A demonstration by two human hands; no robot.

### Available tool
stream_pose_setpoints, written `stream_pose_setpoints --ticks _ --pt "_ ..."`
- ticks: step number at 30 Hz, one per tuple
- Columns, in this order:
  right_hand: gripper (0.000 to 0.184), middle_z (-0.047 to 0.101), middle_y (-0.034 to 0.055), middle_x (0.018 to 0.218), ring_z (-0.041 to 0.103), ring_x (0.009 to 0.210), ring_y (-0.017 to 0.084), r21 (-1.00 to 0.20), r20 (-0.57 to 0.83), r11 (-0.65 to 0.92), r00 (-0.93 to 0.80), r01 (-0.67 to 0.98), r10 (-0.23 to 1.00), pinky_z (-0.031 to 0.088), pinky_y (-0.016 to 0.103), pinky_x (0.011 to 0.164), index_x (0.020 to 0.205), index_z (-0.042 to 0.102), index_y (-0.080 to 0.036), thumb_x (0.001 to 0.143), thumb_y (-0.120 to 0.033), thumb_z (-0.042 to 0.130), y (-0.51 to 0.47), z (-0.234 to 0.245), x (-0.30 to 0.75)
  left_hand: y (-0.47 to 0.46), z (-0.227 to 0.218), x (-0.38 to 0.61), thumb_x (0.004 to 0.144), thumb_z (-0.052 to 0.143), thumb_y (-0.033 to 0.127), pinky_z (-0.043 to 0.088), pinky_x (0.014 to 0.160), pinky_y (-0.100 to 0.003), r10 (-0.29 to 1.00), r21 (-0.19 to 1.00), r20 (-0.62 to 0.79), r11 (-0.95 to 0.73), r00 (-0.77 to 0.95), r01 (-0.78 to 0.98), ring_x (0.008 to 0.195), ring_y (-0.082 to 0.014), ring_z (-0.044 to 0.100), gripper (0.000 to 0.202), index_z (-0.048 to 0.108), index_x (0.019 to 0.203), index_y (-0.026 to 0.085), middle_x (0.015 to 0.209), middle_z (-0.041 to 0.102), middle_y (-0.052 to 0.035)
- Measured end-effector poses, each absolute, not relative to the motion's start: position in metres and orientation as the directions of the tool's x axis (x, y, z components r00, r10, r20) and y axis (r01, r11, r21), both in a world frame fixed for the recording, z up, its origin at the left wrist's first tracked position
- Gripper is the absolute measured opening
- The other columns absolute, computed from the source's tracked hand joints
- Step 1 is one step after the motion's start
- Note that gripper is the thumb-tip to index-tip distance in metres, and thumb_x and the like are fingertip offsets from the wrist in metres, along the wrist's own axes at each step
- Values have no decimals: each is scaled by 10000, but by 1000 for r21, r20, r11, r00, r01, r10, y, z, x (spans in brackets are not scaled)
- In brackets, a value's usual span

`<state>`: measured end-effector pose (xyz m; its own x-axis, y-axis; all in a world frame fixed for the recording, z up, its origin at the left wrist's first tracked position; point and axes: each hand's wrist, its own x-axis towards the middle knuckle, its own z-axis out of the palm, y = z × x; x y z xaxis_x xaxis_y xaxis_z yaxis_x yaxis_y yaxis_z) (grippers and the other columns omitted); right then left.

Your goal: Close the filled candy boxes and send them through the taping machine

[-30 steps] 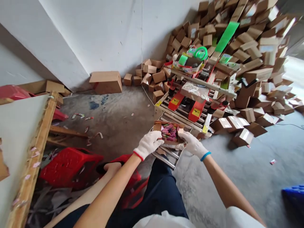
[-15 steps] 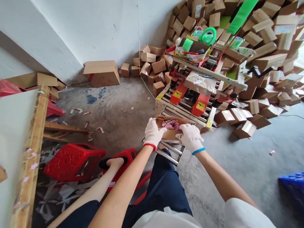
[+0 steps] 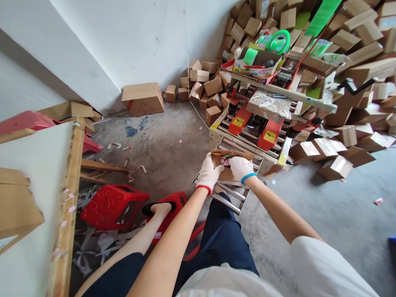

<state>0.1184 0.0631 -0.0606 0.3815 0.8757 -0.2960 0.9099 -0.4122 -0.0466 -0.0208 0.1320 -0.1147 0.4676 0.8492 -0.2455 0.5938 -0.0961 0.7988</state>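
Both my hands wear white knit gloves. My left hand [image 3: 208,175] presses against the left side of a small brown cardboard box [image 3: 227,174], fingers wrapped on its edge. On top of the box's near flap lies my right hand [image 3: 240,167], folding it over pink and colourful packets [image 3: 228,157] that still show inside. The box rests on the metal rollers [image 3: 227,194] at the near end of a carton-sealing machine [image 3: 256,128] with red guards.
A big heap of small cardboard boxes [image 3: 346,49] rises behind and right of the machine. A larger carton [image 3: 144,99] lies by the white wall. Red plastic stools [image 3: 114,206] and paper scraps lie at left, beside a wood-edged white table [image 3: 40,198]. Concrete floor at right.
The box flaps have been folded further over the packets, and both hands closed in on the box. The view shifted slightly, bringing a flat cardboard piece into sight at left.
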Motion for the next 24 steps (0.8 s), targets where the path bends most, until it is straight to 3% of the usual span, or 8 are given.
stream_pose_setpoints --ticks 4,7,9,12,14,18,20,24 --pt "362 724 82 1195 687 1081 246 -168 -180 -392 362 905 914 536 328 902 1204 713 -271 960 -194 457 51 -40 134 133 -115 -23 836 695 446 368 1191 -420 847 807 -220 -121 484 578 1451 -310 445 906 259 1606 250 1623 390 -121" --pt "494 579 111 1456 559 1306 277 -292 105 -349 393 890 914 454 382 1079 1437 554 -219 946 -250 511 56 -34 136 133 -113 -23 845 685 479 386 1182 -432 844 783 -262 -97 467 614 1449 -322 452 934 226 1623 244 1624 391 -132" --pt "662 463 148 1560 404 1444 341 -271 195 -297 354 916 915 309 498 1205 1537 420 -149 918 -325 573 54 -43 126 132 -113 -22 850 687 486 367 1199 -434 853 765 -271 -90 446 638 1476 -326 415 969 190 1636 211 1650 341 -149" --pt "800 410 157 1599 292 1506 385 -209 134 -217 247 954 960 127 589 1260 1569 361 -119 888 -446 623 32 -75 106 134 -118 -23 857 701 452 266 1260 -387 863 791 -182 -157 471 591 1551 -283 277 1009 136 1643 168 1705 193 -143" --pt "836 349 151 1636 263 1525 378 -211 85 -164 185 964 979 125 571 1273 1581 344 -118 887 -483 632 11 -97 100 136 -121 -29 864 704 446 223 1274 -343 834 815 -123 -224 538 534 1566 -244 236 977 163 1639 195 1716 165 -105" --pt "652 388 113 1622 304 1524 318 -274 84 -50 76 960 994 194 531 1274 1550 427 -164 983 -473 518 -10 -119 119 138 -120 -51 800 779 457 378 1180 -334 778 808 -132 -274 614 522 1408 -240 490 898 343 1558 250 1589 444 -87" --pt "520 467 70 1579 351 1506 277 -284 120 -9 45 959 992 190 514 1279 1501 504 -210 1032 -423 430 -7 -120 137 131 -117 -62 837 730 503 461 1068 -331 779 781 -144 -290 610 554 1222 -221 616 672 493 1415 256 1398 610 -65" --pt "482 462 29 1583 328 1514 312 -190 149 -73 102 979 984 72 601 1274 1496 511 -249 1049 -371 378 3 -117 151 107 -111 -68 910 596 565 496 861 -311 820 692 -222 -249 528 677 929 -184 653 346 588 1069 258 1060 689 -15"
